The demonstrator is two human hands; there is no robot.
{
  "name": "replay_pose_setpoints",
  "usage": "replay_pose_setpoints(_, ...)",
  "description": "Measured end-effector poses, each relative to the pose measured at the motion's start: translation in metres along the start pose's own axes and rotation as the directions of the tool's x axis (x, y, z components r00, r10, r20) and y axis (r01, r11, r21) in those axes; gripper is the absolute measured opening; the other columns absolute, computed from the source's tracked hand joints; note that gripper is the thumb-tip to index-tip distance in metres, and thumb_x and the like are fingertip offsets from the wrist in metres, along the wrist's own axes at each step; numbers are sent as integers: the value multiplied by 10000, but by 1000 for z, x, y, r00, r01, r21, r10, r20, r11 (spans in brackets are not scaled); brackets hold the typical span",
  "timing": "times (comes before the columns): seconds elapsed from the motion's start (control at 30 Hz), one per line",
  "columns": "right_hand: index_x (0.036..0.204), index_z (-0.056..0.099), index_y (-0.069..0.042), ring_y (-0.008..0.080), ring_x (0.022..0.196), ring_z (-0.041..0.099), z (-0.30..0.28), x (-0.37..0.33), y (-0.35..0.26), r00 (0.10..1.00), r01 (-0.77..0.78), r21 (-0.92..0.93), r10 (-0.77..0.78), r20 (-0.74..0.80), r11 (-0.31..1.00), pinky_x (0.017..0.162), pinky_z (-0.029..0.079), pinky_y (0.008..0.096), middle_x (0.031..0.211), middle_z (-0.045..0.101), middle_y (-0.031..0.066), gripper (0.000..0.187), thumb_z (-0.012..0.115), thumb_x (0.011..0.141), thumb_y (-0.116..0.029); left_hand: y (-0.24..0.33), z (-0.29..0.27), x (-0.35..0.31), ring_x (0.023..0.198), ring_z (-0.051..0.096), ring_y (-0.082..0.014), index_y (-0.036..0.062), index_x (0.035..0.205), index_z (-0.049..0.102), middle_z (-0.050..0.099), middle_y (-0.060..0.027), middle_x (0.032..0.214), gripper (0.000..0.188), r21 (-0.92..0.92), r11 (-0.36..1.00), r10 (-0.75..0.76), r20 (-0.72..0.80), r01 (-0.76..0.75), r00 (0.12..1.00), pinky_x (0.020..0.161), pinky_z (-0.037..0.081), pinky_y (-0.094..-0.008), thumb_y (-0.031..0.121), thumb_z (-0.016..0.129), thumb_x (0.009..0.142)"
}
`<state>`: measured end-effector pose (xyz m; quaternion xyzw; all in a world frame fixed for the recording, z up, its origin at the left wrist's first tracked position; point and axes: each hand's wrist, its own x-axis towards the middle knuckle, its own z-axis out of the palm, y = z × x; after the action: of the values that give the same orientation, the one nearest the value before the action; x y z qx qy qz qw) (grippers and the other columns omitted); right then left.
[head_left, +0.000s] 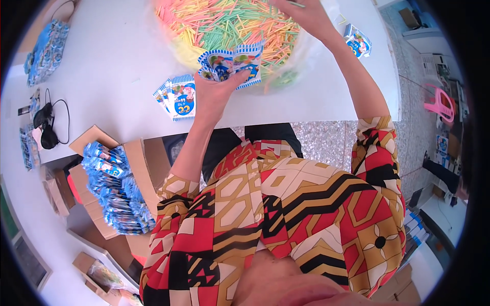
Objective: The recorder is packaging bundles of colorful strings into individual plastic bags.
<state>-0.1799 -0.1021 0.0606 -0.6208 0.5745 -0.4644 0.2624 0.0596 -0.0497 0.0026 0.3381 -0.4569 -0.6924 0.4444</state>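
Observation:
My left hand (217, 94) is closed on a few blue-and-white printed packets (247, 64), their striped upper ends fanned out, at the near edge of a big heap of thin coloured sticks (224, 28). The sticks are pink, orange, yellow and green, lying on clear plastic sheeting (314, 56). Over the heap's far right side is my right hand (306, 19), its fingers stretched out and partly cut off by the upper edge of the view. Just left of my left wrist, several similar packets (181, 99) lie overlapping on the white table (122, 66).
More packets (359, 43) lie at the table's right. A stack of blue packets (48, 53) and a black strapped item (47, 127) are at far left. Beside my left arm, an open cardboard box (148, 168) holds bundled blue packets. A pink plastic chair (439, 104) stands right.

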Motion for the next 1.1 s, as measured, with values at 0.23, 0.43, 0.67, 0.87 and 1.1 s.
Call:
replay_pose_setpoints(0.23, 925, 573, 35, 364, 792, 596, 11, 45, 92, 950, 299, -624, -166, 263, 722, 700, 464, 438, 816, 602, 224, 231, 604, 807, -162, -2, 6, 3, 863, 641, -143, -28, 1056, 582, 656, -87, 984, 375, -49, 999, 4, 22, -3, 1000, 787, 528, -288, -25, 737, 714)
replay_pose_setpoints(0.43, 1118, 584, 5, 318, 942, 600, 12, 2, -9, 938, 328, -479, -224, 263, 814, 810, 479, 374, 1045, 616, 198, 344, 613, 800, -122, 6, -4, 1, 844, 637, -128, -26, 1037, 588, 660, -83, 966, 352, -17, 1000, -17, 8, 17, 1000, 772, 527, -275, -18, 738, 718)
replay_pose_setpoints(0.67, 1067, 639, -19, 129, 782, 587, 9, -43, -43, 840, 304, -156, -186, 510, 940, 697, 486, 254, 936, 646, 69, 299, 658, 849, -223, 1, 0, 2, 831, 635, -120, -8, 1026, 602, 663, -78, 950, 340, -74, 997, 0, 54, 4, 999, 759, 524, -266, 11, 752, 722)
replay_pose_setpoints(0.87, 1018, 643, -5, 163, 821, 590, 12, -54, -56, 883, 168, -213, -51, 466, 963, 714, 486, 276, 921, 643, 75, 255, 650, 860, -206, 10, 2, -8, 809, 633, -104, -3, 1022, 606, 667, -70, 933, 346, 23, 1000, -8, 60, 6, 998, 738, 516, -241, 49, 769, 721)
replay_pose_setpoints(1.1, 985, 636, -20, 216, 838, 595, 16, -61, -67, 895, 310, -227, -203, 398, 923, 735, 486, 286, 944, 630, 73, 227, 673, 821, -172, 8, 0, -13, 784, 628, -90, -11, 989, 624, 674, -58, 907, 309, 89, 996, -20, 14, 19, 1000, 713, 506, -222, 61, 769, 726)
